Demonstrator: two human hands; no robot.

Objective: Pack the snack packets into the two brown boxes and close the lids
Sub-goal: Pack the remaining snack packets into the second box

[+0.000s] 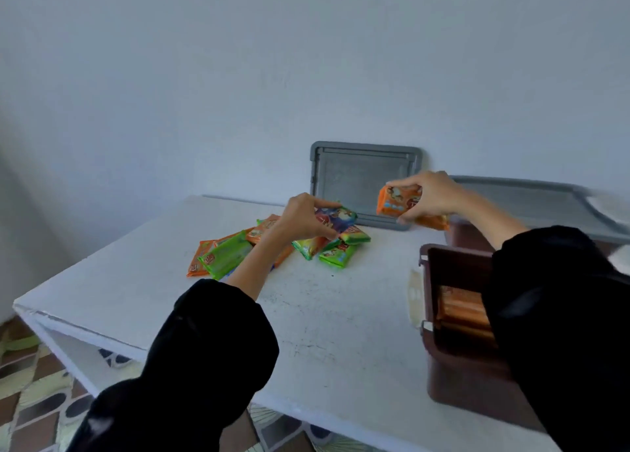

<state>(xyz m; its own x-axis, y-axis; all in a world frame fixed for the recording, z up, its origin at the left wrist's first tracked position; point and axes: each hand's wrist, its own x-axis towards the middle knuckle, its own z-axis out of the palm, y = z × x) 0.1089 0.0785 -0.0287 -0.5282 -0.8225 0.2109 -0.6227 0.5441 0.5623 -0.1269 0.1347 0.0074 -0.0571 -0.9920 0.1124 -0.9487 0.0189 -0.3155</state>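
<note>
Left hand (306, 218) pinches purple foil snack packet (335, 218) over the packet pile (225, 255) (white table (324, 315)); right hand (431, 196) grips orange snack packet (397, 201) above open brown plastic box (443, 298).

Your pile of snack packets (225, 255) lies on the table (341, 315), left of the middle. Your left hand (303, 218) pinches the end packet (335, 218) on the pile's right side. Your right hand (433, 194) holds the lifted packet (397, 201) up, right of the pile. The leaning lid (361, 175) stands against the wall behind them. The near box (430, 281) sits at your right with stacked packets (463, 310) in it, the far box (467, 237) behind it, the second lid (531, 199) on top of that one
</note>
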